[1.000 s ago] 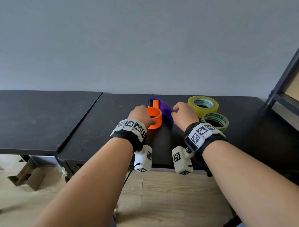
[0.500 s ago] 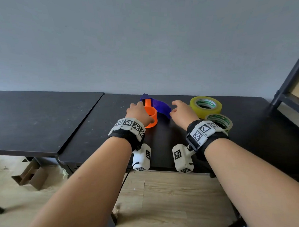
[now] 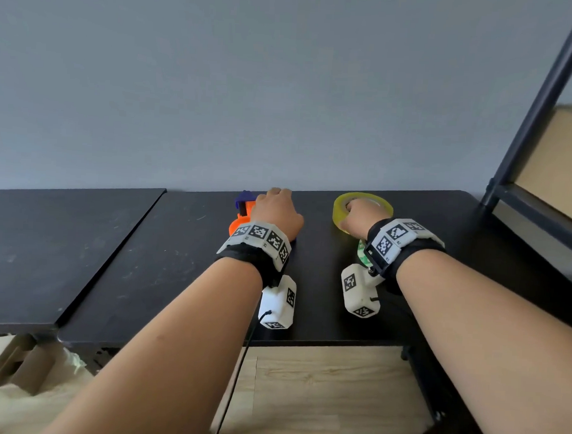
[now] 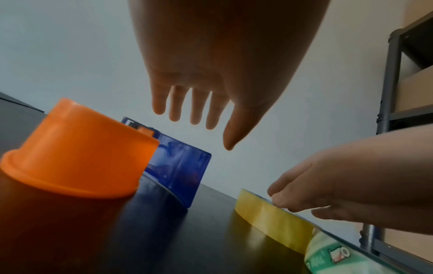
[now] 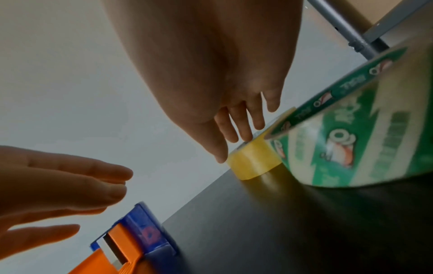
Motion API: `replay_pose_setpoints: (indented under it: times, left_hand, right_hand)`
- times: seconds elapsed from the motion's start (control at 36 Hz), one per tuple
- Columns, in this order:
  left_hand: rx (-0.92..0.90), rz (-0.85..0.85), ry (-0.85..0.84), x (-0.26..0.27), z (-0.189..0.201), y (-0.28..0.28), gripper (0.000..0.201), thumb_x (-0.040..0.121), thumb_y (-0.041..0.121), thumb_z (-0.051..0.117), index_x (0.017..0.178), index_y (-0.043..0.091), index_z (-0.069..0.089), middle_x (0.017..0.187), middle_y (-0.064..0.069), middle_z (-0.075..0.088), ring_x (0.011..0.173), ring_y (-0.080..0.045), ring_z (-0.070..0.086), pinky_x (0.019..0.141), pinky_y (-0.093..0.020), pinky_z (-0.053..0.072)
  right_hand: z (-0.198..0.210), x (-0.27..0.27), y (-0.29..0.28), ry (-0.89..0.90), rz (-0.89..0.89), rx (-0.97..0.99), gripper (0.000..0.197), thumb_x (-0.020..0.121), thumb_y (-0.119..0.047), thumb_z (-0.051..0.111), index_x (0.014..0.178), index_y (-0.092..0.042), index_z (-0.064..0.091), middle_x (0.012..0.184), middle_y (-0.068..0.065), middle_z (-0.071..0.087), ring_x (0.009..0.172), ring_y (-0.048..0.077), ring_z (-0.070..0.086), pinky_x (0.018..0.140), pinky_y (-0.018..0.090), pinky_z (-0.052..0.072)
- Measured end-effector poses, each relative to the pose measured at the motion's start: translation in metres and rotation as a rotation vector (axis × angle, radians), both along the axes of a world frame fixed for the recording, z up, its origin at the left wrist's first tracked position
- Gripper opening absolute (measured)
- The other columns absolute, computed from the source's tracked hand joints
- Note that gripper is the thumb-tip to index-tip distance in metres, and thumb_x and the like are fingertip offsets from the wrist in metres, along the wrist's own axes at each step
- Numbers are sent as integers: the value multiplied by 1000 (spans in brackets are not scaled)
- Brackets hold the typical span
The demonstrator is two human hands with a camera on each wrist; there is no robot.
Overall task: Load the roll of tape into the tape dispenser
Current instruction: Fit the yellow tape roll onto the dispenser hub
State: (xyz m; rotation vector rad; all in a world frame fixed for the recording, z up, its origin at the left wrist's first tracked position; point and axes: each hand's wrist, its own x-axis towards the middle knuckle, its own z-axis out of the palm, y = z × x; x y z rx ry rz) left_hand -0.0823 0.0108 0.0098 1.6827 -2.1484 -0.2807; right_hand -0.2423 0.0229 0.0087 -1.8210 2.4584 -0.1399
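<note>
Right hand (image 3: pixel 360 215) fingertips on yellow tape roll (image 3: pixel 339 209) | left hand (image 3: pixel 276 211) spread above dispenser (image 4: pixel 77 157)

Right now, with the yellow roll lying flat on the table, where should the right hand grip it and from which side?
Come from above. The yellow tape roll lies flat on the black table, core hole facing up, so hook the fingers into the hole and set the thumb on the outer wall. The right hand is already there. The green-printed roll crowds its near side, so avoid approaching from there.
</note>
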Motion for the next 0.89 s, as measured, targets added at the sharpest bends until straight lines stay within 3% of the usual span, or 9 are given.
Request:
replay_pose_setpoints:
  times: [0.08, 0.17, 0.25, 0.42, 0.47, 0.56, 0.67, 0.81, 0.89]
  left_hand:
    - [0, 3, 2, -3, -2, -5, 46, 91, 14, 49, 136, 8, 48, 143, -10, 47, 130, -32, 43, 103, -35, 37]
    - [4, 10, 16, -3, -2, -9, 45, 91, 11, 46, 136, 9, 48, 143, -11, 46, 129, -32, 43, 102, -35, 37]
    - [29, 20, 38, 0, -3, -14, 45, 92, 9, 43, 137, 9, 48, 144, -10, 45, 131, -31, 41, 102, -35, 37]
    - [21, 17, 98, 6, -2, -18, 46, 94, 8, 44, 140, 11, 47, 145, -10, 46, 133, -30, 40, 105, -34, 35]
    - [9, 19, 129, 7, -1, -18, 46, 94, 8, 43, 139, 13, 49, 145, -8, 47, 133, -28, 41, 105, -33, 36]
    - [2, 24, 193, 7, 2, -17, 45, 94, 8, 44, 138, 14, 51, 143, -7, 50, 131, -26, 46, 101, -32, 40]
    - [13, 33, 296, 6, 8, -12, 43, 96, 16, 46, 138, 15, 50, 142, -6, 52, 127, -23, 52, 95, -28, 40]
    - [92, 62, 444, 6, 18, 2, 51, 98, 35, 47, 144, 14, 42, 136, -10, 57, 121, -25, 57, 86, -27, 37]
    - [132, 57, 524, 7, 23, 9, 60, 96, 44, 47, 147, 14, 37, 128, -9, 63, 103, -21, 61, 83, -26, 40]
  right_hand:
    - [0, 0, -7, -44, -17, 82, 17, 92, -18, 52, 78, -12, 59, 92, 8, 60, 84, 25, 59, 78, 32, 45]
    - [0, 2, -13, -20, -38, 109, 24, 93, -18, 53, 70, -11, 50, 89, 6, 56, 84, 26, 57, 75, 31, 43]
    - [3, 3, -14, -7, -66, 113, 17, 93, -15, 47, 82, -13, 59, 90, 6, 54, 91, 26, 62, 80, 31, 44]
    - [1, 2, -12, -56, -76, 76, 31, 94, -10, 43, 64, -12, 44, 94, 7, 59, 95, 26, 60, 96, 36, 46]
    - [1, 3, -9, -82, -64, 28, 24, 94, -9, 42, 74, -10, 57, 90, 6, 60, 100, 26, 62, 96, 37, 46]
    - [3, 5, -3, -127, -43, -61, 33, 91, -8, 43, 110, -8, 70, 104, 10, 69, 107, 29, 63, 87, 32, 42]
    - [4, 8, 5, -179, 49, -181, 37, 90, -7, 46, 117, -19, 68, 117, 6, 68, 114, 31, 58, 90, 33, 38]
    - [9, 19, 20, -292, 236, -379, 29, 86, -9, 52, 98, -25, 74, 92, 3, 69, 95, 32, 63, 88, 41, 48]
    - [11, 27, 28, -308, 342, -461, 29, 87, -12, 55, 104, -26, 75, 91, 1, 63, 95, 28, 62, 83, 36, 48]
